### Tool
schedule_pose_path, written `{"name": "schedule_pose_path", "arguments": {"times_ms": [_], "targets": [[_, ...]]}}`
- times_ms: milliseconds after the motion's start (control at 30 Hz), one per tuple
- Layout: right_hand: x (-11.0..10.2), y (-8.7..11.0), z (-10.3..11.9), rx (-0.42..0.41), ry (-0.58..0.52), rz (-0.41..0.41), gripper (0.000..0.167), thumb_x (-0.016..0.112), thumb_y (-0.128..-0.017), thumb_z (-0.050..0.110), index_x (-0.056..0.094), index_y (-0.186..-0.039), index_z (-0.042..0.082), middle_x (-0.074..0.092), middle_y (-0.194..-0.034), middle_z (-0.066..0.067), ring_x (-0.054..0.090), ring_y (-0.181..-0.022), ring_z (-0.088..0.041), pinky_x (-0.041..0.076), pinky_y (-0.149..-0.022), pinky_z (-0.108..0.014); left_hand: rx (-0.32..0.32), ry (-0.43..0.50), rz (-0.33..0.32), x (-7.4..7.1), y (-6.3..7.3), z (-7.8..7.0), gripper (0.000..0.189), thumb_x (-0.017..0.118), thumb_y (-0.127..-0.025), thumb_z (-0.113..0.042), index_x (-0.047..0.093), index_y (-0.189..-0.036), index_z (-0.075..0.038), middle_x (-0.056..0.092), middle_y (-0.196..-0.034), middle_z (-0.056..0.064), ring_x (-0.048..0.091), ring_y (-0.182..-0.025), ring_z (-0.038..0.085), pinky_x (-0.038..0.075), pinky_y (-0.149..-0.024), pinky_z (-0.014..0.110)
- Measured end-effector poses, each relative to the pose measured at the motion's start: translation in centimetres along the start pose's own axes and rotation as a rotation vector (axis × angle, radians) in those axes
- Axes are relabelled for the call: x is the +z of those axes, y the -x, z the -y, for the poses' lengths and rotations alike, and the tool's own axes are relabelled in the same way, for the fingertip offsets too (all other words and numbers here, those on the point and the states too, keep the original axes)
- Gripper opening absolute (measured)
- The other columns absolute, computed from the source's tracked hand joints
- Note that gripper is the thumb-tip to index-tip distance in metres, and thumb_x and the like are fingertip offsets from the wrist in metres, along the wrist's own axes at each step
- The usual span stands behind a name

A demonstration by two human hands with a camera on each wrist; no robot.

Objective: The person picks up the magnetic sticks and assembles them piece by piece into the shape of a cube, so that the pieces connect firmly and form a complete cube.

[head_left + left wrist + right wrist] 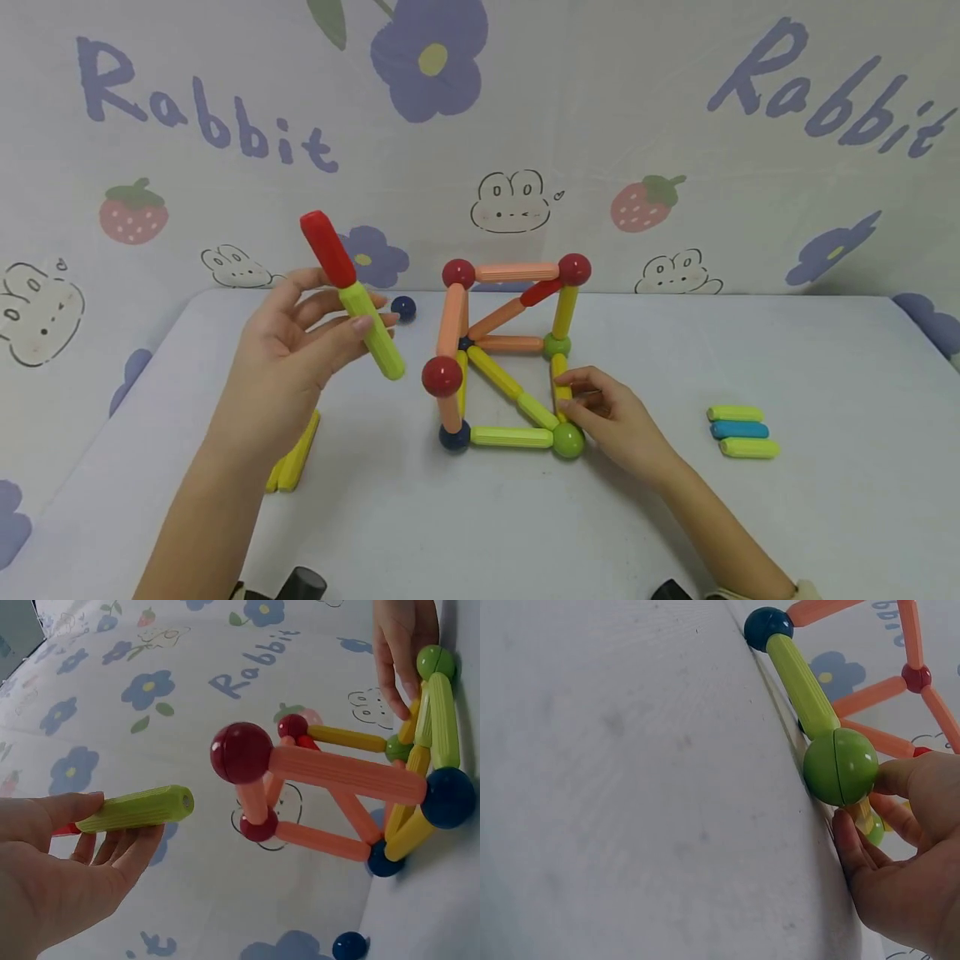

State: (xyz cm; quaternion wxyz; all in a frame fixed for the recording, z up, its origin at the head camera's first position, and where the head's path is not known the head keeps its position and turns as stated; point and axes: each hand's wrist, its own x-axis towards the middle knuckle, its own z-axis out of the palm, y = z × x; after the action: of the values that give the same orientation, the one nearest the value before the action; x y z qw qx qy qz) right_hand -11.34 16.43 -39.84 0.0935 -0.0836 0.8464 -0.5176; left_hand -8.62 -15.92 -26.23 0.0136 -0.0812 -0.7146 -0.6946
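My left hand (288, 350) pinches a light-green rod (372, 332) between thumb and fingers, raised left of the frame of rods and balls. A red rod (327, 248) is joined end to end with it and points up to the left. My right hand (611, 421) holds the yellow rod (561, 387) on the frame's right side, close to the front green ball (567, 440). In the right wrist view the thumb and fingers lie around that rod, just behind the green ball (841, 766). A red ball (442, 377) tops the frame's front left upright.
A loose dark-blue ball (403, 309) lies behind my left hand. Yellow rods (298, 454) lie partly hidden by the left forearm. Two light-green rods (750, 448) and a blue rod (739, 429) lie at the right. A printed cloth (585, 125) hangs behind the table.
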Motion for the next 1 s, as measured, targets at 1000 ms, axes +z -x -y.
{"name": "schedule_pose_path", "arguments": {"times_ms": [1000], "targets": [[0.1, -0.1, -0.4, -0.005, -0.015, -0.008, 0.033, 0.066, -0.103, 0.012, 0.061, -0.135, 0.003, 0.063, -0.13, -0.021, 0.06, -0.101, -0.025, 0.053, -0.078, -0.021, -0.338, 0.007, 0.04, 3.0, -3.4, 11.0, 0.047, 0.061, -0.105, -0.008, 0.045, -0.148, -0.003, 0.061, -0.136, 0.022, 0.067, -0.117, 0.025, 0.057, -0.104, 0.036]]}}
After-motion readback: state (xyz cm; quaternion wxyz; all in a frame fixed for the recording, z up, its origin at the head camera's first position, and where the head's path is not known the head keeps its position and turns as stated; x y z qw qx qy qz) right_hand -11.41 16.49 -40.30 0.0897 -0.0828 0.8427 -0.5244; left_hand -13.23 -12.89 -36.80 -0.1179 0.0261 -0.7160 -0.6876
